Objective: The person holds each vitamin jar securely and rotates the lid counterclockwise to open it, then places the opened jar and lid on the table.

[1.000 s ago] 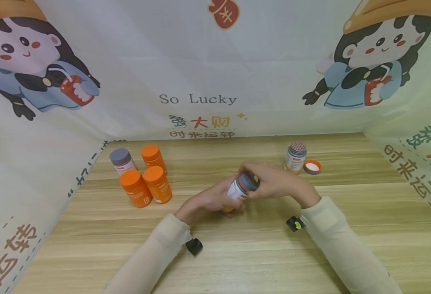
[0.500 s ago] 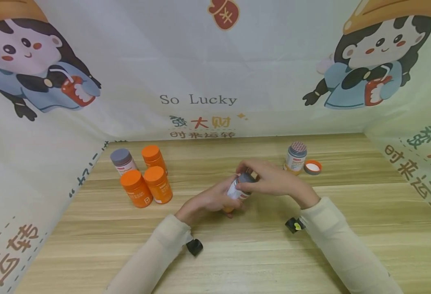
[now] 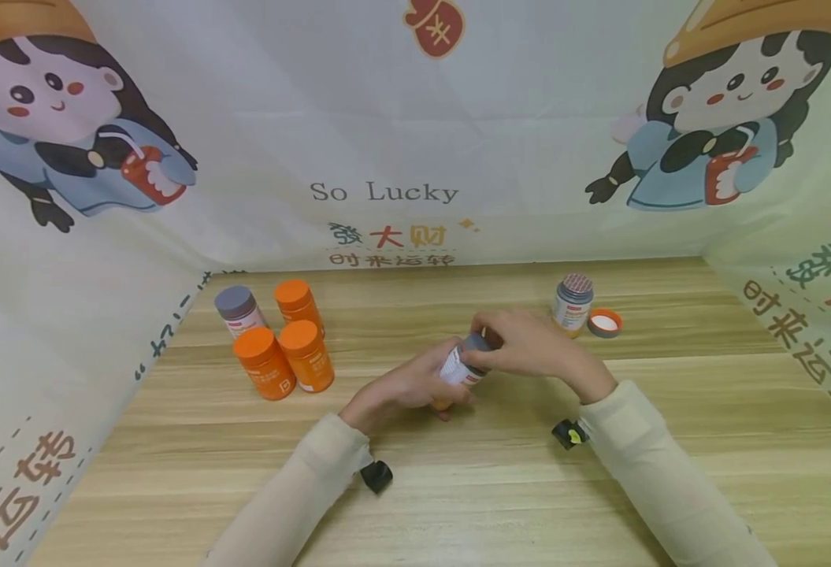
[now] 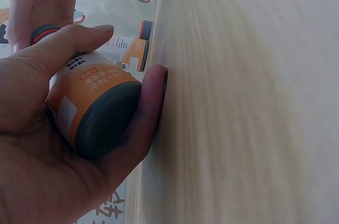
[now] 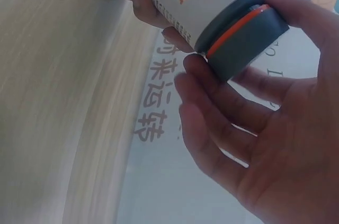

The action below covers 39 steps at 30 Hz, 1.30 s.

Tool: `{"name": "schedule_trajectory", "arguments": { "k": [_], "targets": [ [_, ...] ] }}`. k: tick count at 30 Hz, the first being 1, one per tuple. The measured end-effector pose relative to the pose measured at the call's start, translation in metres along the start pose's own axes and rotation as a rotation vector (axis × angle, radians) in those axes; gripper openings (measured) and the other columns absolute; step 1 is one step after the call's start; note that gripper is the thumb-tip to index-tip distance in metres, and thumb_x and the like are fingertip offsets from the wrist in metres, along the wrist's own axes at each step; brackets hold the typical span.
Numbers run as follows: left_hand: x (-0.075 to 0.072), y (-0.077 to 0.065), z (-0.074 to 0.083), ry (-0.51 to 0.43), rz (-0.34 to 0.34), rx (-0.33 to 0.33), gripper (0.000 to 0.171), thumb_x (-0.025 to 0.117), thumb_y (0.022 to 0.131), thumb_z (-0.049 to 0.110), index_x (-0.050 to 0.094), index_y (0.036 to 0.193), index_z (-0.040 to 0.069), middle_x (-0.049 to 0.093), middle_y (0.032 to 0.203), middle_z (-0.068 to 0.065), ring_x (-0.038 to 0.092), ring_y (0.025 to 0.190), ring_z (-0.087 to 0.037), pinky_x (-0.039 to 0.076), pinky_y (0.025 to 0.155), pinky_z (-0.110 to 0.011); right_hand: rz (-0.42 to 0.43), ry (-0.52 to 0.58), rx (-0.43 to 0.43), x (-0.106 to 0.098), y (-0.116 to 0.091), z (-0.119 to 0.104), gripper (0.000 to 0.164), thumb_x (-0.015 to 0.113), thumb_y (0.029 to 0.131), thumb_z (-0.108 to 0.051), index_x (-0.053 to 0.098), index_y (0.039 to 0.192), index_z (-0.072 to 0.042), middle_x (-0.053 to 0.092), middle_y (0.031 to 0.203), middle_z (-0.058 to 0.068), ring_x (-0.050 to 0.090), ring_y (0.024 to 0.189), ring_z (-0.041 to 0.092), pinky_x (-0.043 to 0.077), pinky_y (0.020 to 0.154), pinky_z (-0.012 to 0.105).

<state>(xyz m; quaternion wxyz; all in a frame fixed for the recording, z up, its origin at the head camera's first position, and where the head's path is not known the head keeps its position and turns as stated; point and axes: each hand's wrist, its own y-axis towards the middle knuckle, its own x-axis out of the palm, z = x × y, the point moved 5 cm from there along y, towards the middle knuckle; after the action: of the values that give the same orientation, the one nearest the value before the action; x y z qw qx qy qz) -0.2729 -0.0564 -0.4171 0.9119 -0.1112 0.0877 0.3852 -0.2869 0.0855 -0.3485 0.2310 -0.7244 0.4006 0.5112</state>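
My left hand (image 3: pixel 422 379) grips a white and orange pill bottle (image 4: pixel 100 83) round its body, holding it tilted just above the wooden table. The bottle's grey base (image 4: pixel 108 121) faces the left wrist camera. At its other end, the thumb and fingers of my right hand (image 3: pixel 528 346) pinch the grey cap (image 5: pixel 249 41), which has an orange lower rim. In the right wrist view a narrow gap shows between the cap and the bottle's grey shoulder. Whether the cap is still threaded on, I cannot tell.
An uncapped bottle (image 3: pixel 573 305) with a patterned seal stands at the back right, beside an upturned cap (image 3: pixel 604 323). At the left, several orange jars (image 3: pixel 264 364) stand close to a grey-capped bottle (image 3: pixel 239 311). A printed cloth (image 3: pixel 387 118) hangs behind the table (image 3: pixel 458 504).
My right fingers have shifted round the cap, releasing and regripping it with the thumb now lower across it. The left hand and bottle stay in nearly the same place.
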Motion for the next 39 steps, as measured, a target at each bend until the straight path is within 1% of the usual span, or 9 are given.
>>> {"name": "schedule_trajectory", "arguments": {
  "k": [4,10,17,24,27,31,35,37,39],
  "targets": [
    [0.0003,0.001,0.0,0.007,-0.009,0.015,0.049,0.065,0.082,0.001,0.042,0.123,0.013,0.055,0.112,-0.019,0.058,0.078,-0.02,0.054,0.051,-0.031,-0.022,0.071,-0.042,-0.0007,-0.0007,-0.0008,0.033,0.066,0.083,-0.046,0.062,0.105,-0.023,0.063,0.08,-0.007,0.055,0.067,0.01,0.045,0.056,0.026],
    [0.0003,0.0021,-0.0009,0.011,-0.012,0.026,0.056,0.068,0.08,0.001,0.041,0.127,0.016,0.054,0.111,-0.015,0.057,0.078,-0.019,0.054,0.05,-0.033,-0.04,0.125,-0.127,-0.0018,-0.0024,-0.0035,0.032,0.068,0.082,-0.033,0.06,0.111,-0.023,0.068,0.099,-0.003,0.061,0.083,0.012,0.051,0.07,0.027],
    [0.0019,0.0032,0.0012,0.022,-0.036,0.073,0.058,0.069,0.08,0.001,0.042,0.128,0.017,0.054,0.108,-0.009,0.055,0.075,-0.018,0.054,0.049,-0.034,-0.072,0.162,-0.189,-0.0012,-0.0036,-0.0036,0.037,0.071,0.081,-0.025,0.057,0.115,-0.023,0.066,0.103,-0.005,0.061,0.088,0.011,0.053,0.071,0.025],
    [0.0017,0.0038,0.0023,0.01,-0.042,0.091,0.058,0.068,0.08,-0.003,0.042,0.128,0.016,0.053,0.111,-0.019,0.055,0.074,-0.018,0.053,0.048,-0.034,-0.097,0.222,-0.214,-0.0016,-0.0038,-0.0045,0.041,0.073,0.079,-0.018,0.058,0.117,-0.021,0.064,0.109,-0.004,0.06,0.094,0.014,0.054,0.073,0.026],
    [0.0016,0.0029,0.0023,-0.004,-0.036,0.08,0.057,0.067,0.08,-0.003,0.042,0.127,0.015,0.053,0.11,-0.021,0.054,0.072,-0.017,0.052,0.048,-0.033,-0.111,0.244,-0.233,-0.0018,-0.0037,-0.0057,0.043,0.075,0.079,-0.016,0.058,0.118,-0.02,0.063,0.112,-0.004,0.059,0.094,0.016,0.055,0.073,0.029],
    [0.0018,0.0016,0.0022,-0.007,-0.023,0.055,0.054,0.067,0.08,-0.003,0.043,0.125,0.014,0.053,0.107,-0.015,0.055,0.074,-0.017,0.053,0.049,-0.032,-0.124,0.286,-0.23,-0.0026,-0.0041,-0.0072,0.041,0.075,0.082,-0.024,0.06,0.12,-0.02,0.062,0.115,-0.004,0.059,0.097,0.016,0.056,0.076,0.033],
    [0.0012,0.0008,0.0013,0.001,-0.011,0.031,0.057,0.066,0.08,-0.002,0.041,0.128,0.016,0.054,0.108,-0.016,0.056,0.076,-0.018,0.053,0.05,-0.032,-0.075,0.258,-0.151,-0.0043,-0.0031,-0.0057,0.038,0.063,0.091,-0.043,0.059,0.12,-0.019,0.064,0.112,-0.003,0.061,0.099,0.015,0.054,0.079,0.033],
    [0.0008,0.0008,0.0007,0.009,-0.016,0.027,0.059,0.066,0.081,-0.001,0.04,0.131,0.018,0.054,0.112,-0.019,0.058,0.079,-0.019,0.054,0.051,-0.032,-0.037,0.202,-0.091,-0.0052,-0.0024,-0.0037,0.039,0.055,0.093,-0.051,0.061,0.115,-0.02,0.066,0.104,-0.004,0.063,0.092,0.013,0.054,0.074,0.031],
    [0.0006,0.0013,0.0005,0.017,-0.026,0.035,0.063,0.066,0.082,-0.001,0.039,0.134,0.021,0.054,0.113,-0.021,0.058,0.079,-0.021,0.054,0.051,-0.032,-0.022,0.154,-0.038,-0.0054,-0.002,-0.0018,0.04,0.05,0.093,-0.057,0.063,0.105,-0.021,0.068,0.091,-0.004,0.063,0.079,0.011,0.052,0.066,0.029]
  ]
}}
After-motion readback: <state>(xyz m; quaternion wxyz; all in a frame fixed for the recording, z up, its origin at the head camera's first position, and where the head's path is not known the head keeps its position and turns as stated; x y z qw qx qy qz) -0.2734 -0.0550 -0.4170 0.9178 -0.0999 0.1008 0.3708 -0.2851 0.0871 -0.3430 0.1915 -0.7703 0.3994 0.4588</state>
